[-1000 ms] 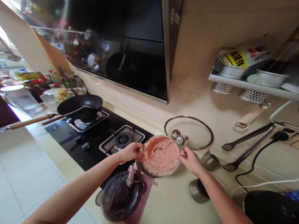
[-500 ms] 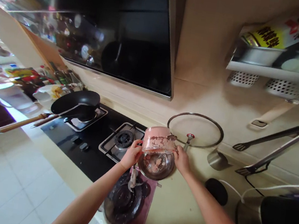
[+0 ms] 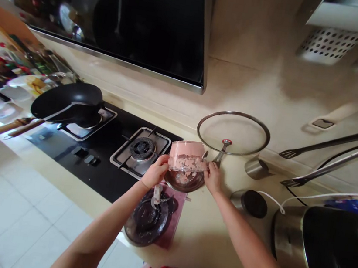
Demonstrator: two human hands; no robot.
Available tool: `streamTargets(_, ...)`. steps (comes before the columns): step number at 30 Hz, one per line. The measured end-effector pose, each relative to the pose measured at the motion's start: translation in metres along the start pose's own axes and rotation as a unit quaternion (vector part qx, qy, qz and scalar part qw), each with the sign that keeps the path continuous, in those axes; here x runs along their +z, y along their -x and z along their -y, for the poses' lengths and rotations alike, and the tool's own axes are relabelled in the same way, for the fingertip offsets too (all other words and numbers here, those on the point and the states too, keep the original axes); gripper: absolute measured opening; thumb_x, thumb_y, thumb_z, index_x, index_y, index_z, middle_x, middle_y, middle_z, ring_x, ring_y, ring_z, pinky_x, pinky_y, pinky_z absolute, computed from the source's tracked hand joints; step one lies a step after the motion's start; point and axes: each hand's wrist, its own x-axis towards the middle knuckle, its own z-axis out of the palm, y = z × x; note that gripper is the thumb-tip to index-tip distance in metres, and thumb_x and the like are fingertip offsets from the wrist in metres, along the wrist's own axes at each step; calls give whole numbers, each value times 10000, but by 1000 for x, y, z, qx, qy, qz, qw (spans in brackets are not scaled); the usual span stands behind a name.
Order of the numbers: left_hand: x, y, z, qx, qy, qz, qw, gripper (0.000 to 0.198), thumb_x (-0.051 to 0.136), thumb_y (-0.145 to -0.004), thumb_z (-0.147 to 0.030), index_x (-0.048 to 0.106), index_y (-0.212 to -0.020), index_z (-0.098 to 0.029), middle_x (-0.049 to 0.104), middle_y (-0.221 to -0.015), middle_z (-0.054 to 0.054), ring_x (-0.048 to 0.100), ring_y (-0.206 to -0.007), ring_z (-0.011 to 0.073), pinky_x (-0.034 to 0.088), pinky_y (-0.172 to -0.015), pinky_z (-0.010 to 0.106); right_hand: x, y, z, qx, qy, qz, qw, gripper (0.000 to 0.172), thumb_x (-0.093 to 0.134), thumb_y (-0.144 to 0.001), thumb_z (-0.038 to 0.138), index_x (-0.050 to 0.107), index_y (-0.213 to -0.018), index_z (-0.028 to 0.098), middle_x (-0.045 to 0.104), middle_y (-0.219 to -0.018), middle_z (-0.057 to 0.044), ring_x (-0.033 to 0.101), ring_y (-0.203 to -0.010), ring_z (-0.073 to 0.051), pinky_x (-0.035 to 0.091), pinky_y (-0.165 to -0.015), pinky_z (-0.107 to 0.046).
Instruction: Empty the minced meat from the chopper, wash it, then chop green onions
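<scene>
A clear container (image 3: pixel 186 157) smeared with pink paste is held between both my hands, just above a steel bowl (image 3: pixel 184 181) on the counter. My left hand (image 3: pixel 155 171) grips the container's left side, fingers wrapped round it. On the right side my right hand (image 3: pixel 213 177) does the same, with a spoon (image 3: pixel 220 154) sticking up from between its fingers. The steel bowl holds a few pink smears. In front of it lies a dark round lid with a white blade stem (image 3: pixel 149 215) on a pink cloth (image 3: pixel 171 229).
A glass pot lid (image 3: pixel 233 133) leans on the wall behind. Left are a gas hob (image 3: pixel 141 150) and a black pan (image 3: pixel 67 102) with a wooden handle. Right stand a steel cup (image 3: pixel 249 202), a white cable, hanging tongs (image 3: pixel 329 165) and a large steel and black appliance (image 3: pixel 329 248).
One second ago the container sat low, showing its pink paste from above. Both hands have since lifted it clear of the steel bowl, and the camera has tilted down and closer.
</scene>
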Motion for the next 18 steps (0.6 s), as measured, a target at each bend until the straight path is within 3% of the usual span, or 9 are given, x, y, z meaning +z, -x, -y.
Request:
streamTargets(10,-7,-5,-3,37,-69,-69,995,190,430,-838,-184,591,-737,-193,596,-1174,104,601,-1028,186,513,-897,295,-7,-6,14,-25,-27,-66,997,190,409,-905,228,440,-718,227,506,-785,-37,488,-737,-184,389,-673,-290)
streamTargets(14,-6,-1,-1,89,-82,-116,986,193,436,-843,-141,614,-781,-180,597,-1188,113,608,-1046,179,526,-893,289,-7,-5,16,-45,-40,-89,994,144,417,-879,187,462,-746,217,499,-796,-29,503,-759,-180,399,-699,-288)
streamTargets(18,-2,2,-1,90,-69,-117,987,197,445,-843,-108,599,-742,-176,579,-1225,114,612,-1105,192,538,-907,304,-8,-12,17,-41,-49,-78,995,144,422,-777,92,435,-714,221,471,-765,-9,493,-714,-162,387,-658,-264)
